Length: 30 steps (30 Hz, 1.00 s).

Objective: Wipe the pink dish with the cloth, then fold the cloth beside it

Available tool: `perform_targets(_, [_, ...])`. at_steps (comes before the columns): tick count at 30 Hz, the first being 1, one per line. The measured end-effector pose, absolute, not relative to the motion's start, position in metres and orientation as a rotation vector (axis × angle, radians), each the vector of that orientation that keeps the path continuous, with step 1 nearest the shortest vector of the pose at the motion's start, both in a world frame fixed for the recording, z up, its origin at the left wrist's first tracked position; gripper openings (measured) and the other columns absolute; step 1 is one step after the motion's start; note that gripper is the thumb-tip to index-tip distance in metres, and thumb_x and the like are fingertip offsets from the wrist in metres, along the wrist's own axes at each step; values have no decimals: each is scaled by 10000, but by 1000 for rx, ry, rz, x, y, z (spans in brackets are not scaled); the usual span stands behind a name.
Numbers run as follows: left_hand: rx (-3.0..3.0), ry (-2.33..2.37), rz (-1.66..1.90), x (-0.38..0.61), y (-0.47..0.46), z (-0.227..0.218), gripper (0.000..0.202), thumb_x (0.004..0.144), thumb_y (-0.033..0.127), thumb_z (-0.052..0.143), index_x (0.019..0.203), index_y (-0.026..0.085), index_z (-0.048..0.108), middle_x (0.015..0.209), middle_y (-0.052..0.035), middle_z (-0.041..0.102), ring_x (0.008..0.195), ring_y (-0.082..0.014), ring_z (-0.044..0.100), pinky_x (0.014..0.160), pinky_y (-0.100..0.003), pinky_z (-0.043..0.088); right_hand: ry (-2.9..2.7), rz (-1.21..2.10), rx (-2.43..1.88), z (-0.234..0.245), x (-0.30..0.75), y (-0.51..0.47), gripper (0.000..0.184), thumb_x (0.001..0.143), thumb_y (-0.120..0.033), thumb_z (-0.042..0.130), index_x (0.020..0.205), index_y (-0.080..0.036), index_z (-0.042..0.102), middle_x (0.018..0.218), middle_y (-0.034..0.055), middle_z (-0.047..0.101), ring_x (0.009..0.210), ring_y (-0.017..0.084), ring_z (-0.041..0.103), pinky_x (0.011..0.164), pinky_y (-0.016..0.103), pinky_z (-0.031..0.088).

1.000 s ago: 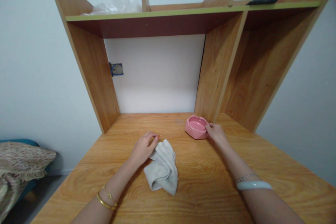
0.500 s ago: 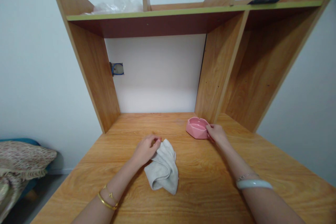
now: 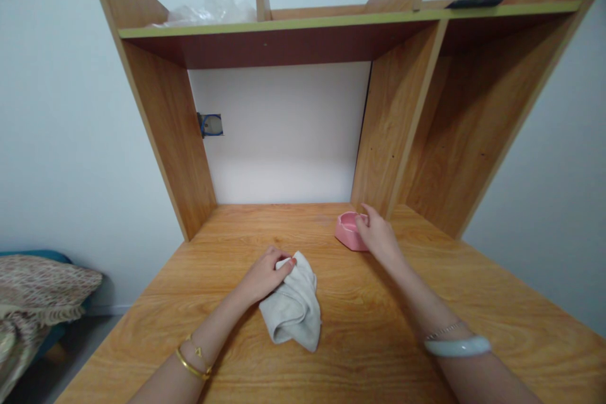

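Observation:
A crumpled light-grey cloth (image 3: 296,309) lies on the wooden desktop in front of me. My left hand (image 3: 266,274) is at its upper left edge, fingers curled and the thumb pressed on the fabric. Farther back to the right, a pink faceted ashtray (image 3: 348,237) sits upright on the desk, close to the foot of an upright panel. My right hand (image 3: 379,235) is over its right side, index finger stretched out and thumb apart from it. The hand hides the ashtray's right part, and I cannot tell whether it touches the rim.
Wooden uprights (image 3: 402,113) and a shelf with a green edge (image 3: 322,20) stand behind the desktop (image 3: 379,341). On the shelf are a clear plastic bag (image 3: 213,9) and a dark flat object (image 3: 476,2). An open wall socket box (image 3: 211,125) shows at the back left. Patterned fabric (image 3: 42,284) is at the far left.
My right hand has let go of the ashtray's right edge and moved up and left over it, fingers now apart. My left thumb has shifted slightly onto the cloth. The ashtray stays in place.

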<state>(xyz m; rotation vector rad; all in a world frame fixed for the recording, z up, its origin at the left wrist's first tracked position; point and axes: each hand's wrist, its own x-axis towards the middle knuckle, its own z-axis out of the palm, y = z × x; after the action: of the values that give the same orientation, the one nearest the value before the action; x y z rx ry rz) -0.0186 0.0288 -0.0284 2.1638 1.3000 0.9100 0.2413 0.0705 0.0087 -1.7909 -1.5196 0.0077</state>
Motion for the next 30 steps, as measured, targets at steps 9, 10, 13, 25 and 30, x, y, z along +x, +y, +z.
perform_targets(9, [2052, 1142, 869, -15, 26, -25, 149, 719, 270, 493, 796, 159, 556, 715, 3, 557, 683, -136, 504, 634, -226, 396, -2028, 868, -1417, -24, 175, 41, 367, 598, -69, 480, 947, -143, 569, 567, -51, 525, 458, 73, 440, 427, 173, 312])
perform_targets(10, [2041, 1141, 876, -15, 25, -25, 129, 708, 258, 497, 776, 159, 544, 701, 10, 541, 671, -130, 493, 621, -220, 392, -2049, 952, -1396, -26, 173, 39, 362, 593, -70, 478, 938, -143, 560, 552, -63, 506, 445, 65, 423, 412, 165, 299])
perform_targets(13, [1999, 1120, 947, -15, 25, -21, 84, 689, 229, 490, 739, 164, 510, 672, 25, 499, 640, -114, 470, 592, -204, 381, -2131, 1192, -1261, -25, 168, 37, 266, 596, -88, 465, 841, -143, 554, 503, -88, 445, 424, 50, 381, 394, 152, 273])
perform_targets(25, [1779, 1265, 1540, -46, 28, 10, 117, 691, 289, 469, 747, 188, 452, 620, 43, 444, 541, -103, 406, 502, -188, 322, -2174, 1107, -1453, -9, 179, 36, 34, 546, -136, 514, 575, -153, 520, 446, -89, 425, 420, 45, 333, 391, 178, 191])
perform_targets(30, [1745, 1387, 1710, -57, 34, 13, 100, 673, 279, 436, 730, 197, 436, 628, 43, 427, 559, -113, 411, 512, -195, 324, -2109, 955, -1607, 5, 216, 50, 75, 529, -112, 476, 580, -159, 506, 478, -70, 441, 451, 61, 372, 415, 187, 217])
